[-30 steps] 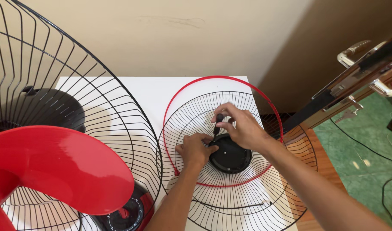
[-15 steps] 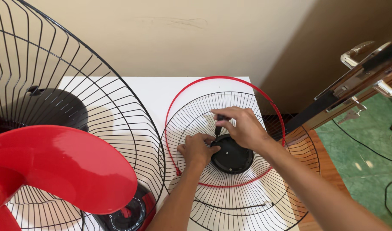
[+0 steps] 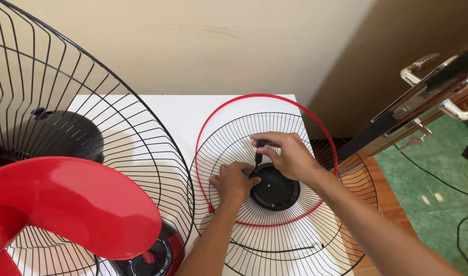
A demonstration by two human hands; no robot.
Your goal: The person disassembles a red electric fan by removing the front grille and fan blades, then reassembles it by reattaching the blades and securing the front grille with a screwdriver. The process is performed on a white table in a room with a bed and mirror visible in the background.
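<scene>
A round wire fan guard (image 3: 275, 240) lies flat on a white table (image 3: 178, 115), hanging a little past the table's right edge. At its middle sits a black round hub (image 3: 276, 191), and a thin red ring (image 3: 229, 110) lies loosely over the guard's upper part.

The person's left hand (image 3: 233, 181) rests on the wires just left of the hub, fingers curled and pressed against the hub's rim, steadying it. The right hand (image 3: 289, 156) arches over the hub's top edge, its thumb and first fingers pinched around a small dark screwdriver (image 3: 259, 152) that stands nearly upright with its tip down at the hub's upper left edge. How the tip meets the hub is hidden by the fingers.

To the left stands the rest of the fan: a big black rear cage (image 3: 80, 117), tilted up, with a red blade (image 3: 75, 207) in front of it and a red base with a dial (image 3: 155, 255) near the bottom. Off to the right a door with a metal handle (image 3: 423, 66) stands ajar above a green floor (image 3: 433, 179) with a dark cable across it.
</scene>
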